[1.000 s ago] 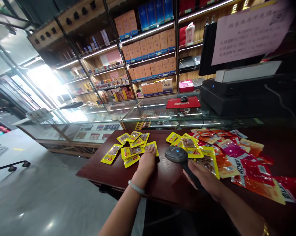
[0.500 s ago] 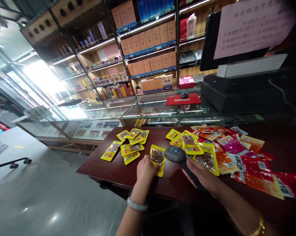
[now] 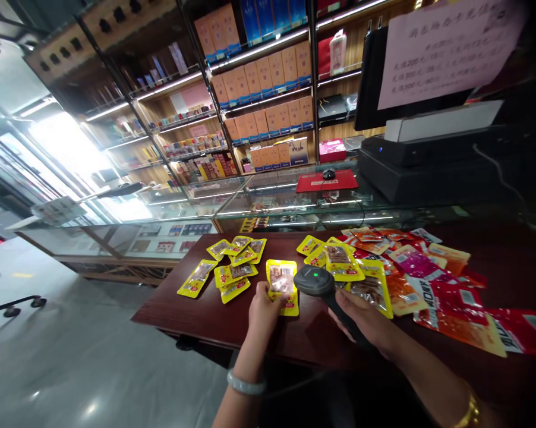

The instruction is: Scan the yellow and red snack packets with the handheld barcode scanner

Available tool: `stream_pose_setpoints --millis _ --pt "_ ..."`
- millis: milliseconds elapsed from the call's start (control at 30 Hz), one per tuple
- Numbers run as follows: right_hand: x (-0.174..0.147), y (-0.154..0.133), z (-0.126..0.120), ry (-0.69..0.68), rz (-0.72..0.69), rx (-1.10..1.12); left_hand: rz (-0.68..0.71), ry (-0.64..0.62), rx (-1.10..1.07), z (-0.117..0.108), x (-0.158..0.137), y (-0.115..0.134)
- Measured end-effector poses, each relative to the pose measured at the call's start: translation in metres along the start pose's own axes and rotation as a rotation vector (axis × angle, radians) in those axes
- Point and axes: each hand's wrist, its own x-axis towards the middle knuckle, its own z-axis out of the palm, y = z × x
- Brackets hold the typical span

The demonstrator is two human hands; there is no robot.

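My left hand (image 3: 264, 306) grips the lower left part of a yellow snack packet (image 3: 282, 277) with a clear window, thumb across its front. In my right hand (image 3: 355, 312) is a dark barcode scanner (image 3: 316, 282), fingers wrapped round its handle. A green light shows on top of the scanner, and its head points left beside the packet. Left of my hands lie several loose yellow packets (image 3: 196, 278). More yellow packets (image 3: 339, 261) are piled just beyond the scanner, partly hidden by it and by my right hand.
Red, orange and purple snack bags (image 3: 455, 297) overlap on the right of the dark wooden table (image 3: 170, 318). Behind it stands a glass counter (image 3: 277, 199) bearing a red mouse mat (image 3: 308, 183) and a mouse (image 3: 329, 173). A monitor with a pink notice (image 3: 441, 59) rises at right.
The packet in my left hand has tilted upward, and its window now shines brightly. The scanner's light has gone from blue to green. The whole view has shifted slightly.
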Motion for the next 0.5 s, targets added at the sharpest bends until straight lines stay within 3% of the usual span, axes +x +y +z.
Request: stream_pose_setpoints --millis 100,233,333,500 --pt "0.003 -0.004 0.004 0.003 -0.002 -0.005 0.057 -0.051 -0.089 0.013 0.01 0.007" --pt "0.014 -0.014 0.016 -0.011 -0.003 0.001 0.255 -0.101 -0.188 0.018 0.023 0.009" --pt "0.027 -0.022 0.031 -0.069 -0.011 0.005 0.281 0.077 -0.088 -0.001 0.032 -0.004" --pt "0.055 -0.031 0.062 -0.151 0.028 0.014 0.067 0.495 0.205 -0.052 0.038 -0.041"
